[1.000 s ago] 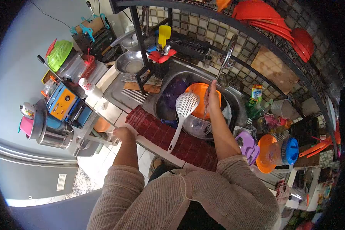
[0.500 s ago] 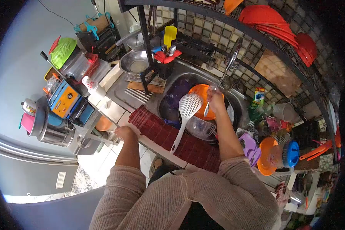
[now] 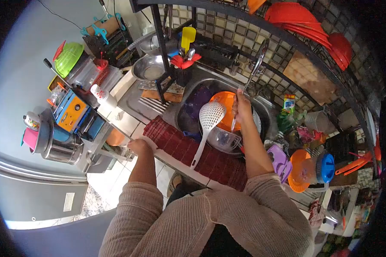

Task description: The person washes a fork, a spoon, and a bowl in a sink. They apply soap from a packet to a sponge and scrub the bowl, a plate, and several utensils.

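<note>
My right hand (image 3: 243,109) is closed round a slim metal utensil (image 3: 233,124), just below the faucet (image 3: 258,64) and over the sink (image 3: 182,113). Its fingers hide most of the utensil. Beneath it in the sink lie an orange bowl (image 3: 222,99) and a clear plastic container (image 3: 224,140). A white slotted skimmer (image 3: 211,116) rests across the sink's front edge, its handle on a dark red cloth (image 3: 167,139). My left hand (image 3: 140,147) is at the counter's front edge, left of the cloth, fingers curled; I cannot tell what is in them.
A black rack (image 3: 158,47) arches over the sink, with red bowls (image 3: 294,17) on it. A steel bowl (image 3: 149,68) and a utensil holder (image 3: 183,76) stand at the back left. To the right are a purple plastic piece (image 3: 279,163) and a blue-lidded jar (image 3: 325,168).
My right hand has risen slightly toward the faucet and turned, with the metal utensil still in it. My left hand and the skimmer have stayed in place.
</note>
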